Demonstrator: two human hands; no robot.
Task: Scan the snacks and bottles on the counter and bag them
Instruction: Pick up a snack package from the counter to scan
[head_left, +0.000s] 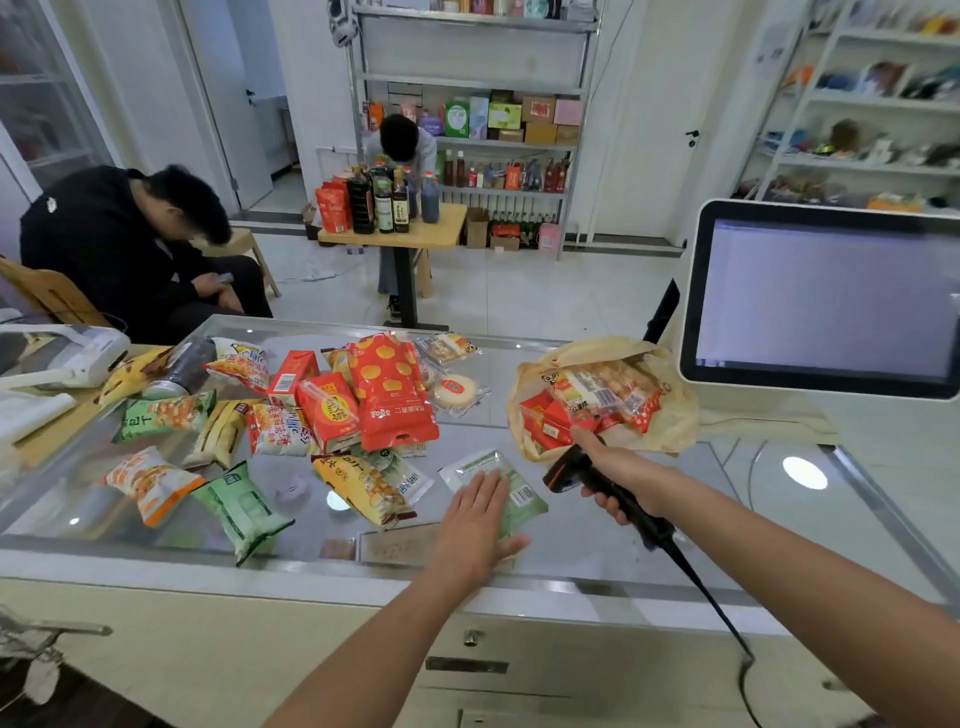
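- We see our left hand (480, 512) lying flat, palm down, on a pale green packet (498, 488) near the front edge of the glass counter (597, 551); the fingers are straight and slightly spread, not curled around anything.
- The packet lies flat with its barcode end showing to the right of our fingers.
- Our right hand (621, 480) is wrapped tight around the handle of a black scanner (574, 470), whose head points left and down toward the packet; the two are near but apart.
- The scanner's cable (711, 603) runs back under our right forearm and down off the counter front.
- Just behind the scanner sits a tan bag (670, 421), open at the top, with red boxes and a clear snack pack with a barcode inside it.
- To the left, a loose heap of snacks covers the middle of the counter: a big red pouch with orange dots (392, 397), red cartons (330, 410), a yellow packet (363, 486) and green packets (244, 512) nearer the front.
- A dark can (179, 371) lies tilted at the far left of the heap.
- A screen (826, 296) stands at the right end of the counter, lit with a pale blank window.
- A white printer (78, 353) sits off the left end.
- Beyond the counter, one person in black sits bent forward, and another leans over a small table crowded with bottles (384, 197).
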